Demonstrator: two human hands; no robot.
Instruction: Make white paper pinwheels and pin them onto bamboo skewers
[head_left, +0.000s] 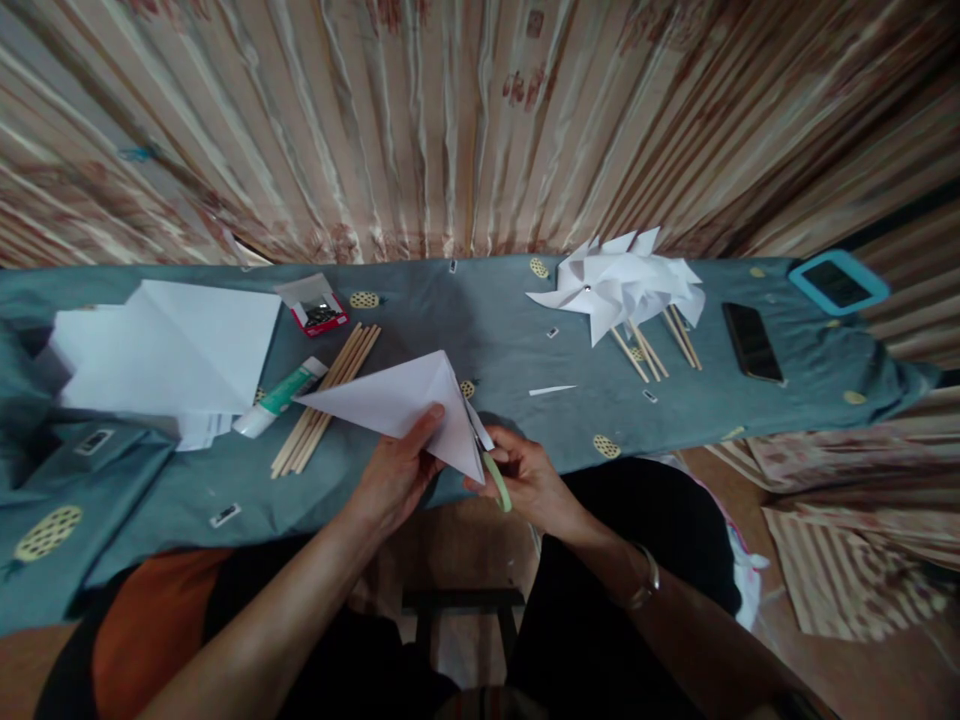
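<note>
My left hand [401, 468] pinches a folded white sheet of paper [405, 400], thumb on top, above the front edge of the cloth-covered table. The paper is folded into a triangle, one point toward the left. Fingers of my right hand [529, 475] are wrapped round a pair of scissors with light green handles [496, 482]. The scissor blades lie along the paper's right edge, where a narrow strip [480, 428] stands away from the sheet. The blade tips are hidden by paper. A thin white paper sliver [553, 390] lies to the right on the cloth.
Left on the table lie white sheets [202, 340], a glue stick [281, 398], wooden sticks [326, 400] and a red open box [319, 312] of small dark metal items. Right are paper pinwheels [626, 280] on sticks, a black phone [752, 342] and a blue-framed device [838, 282]. A curtain [465, 130] hangs behind.
</note>
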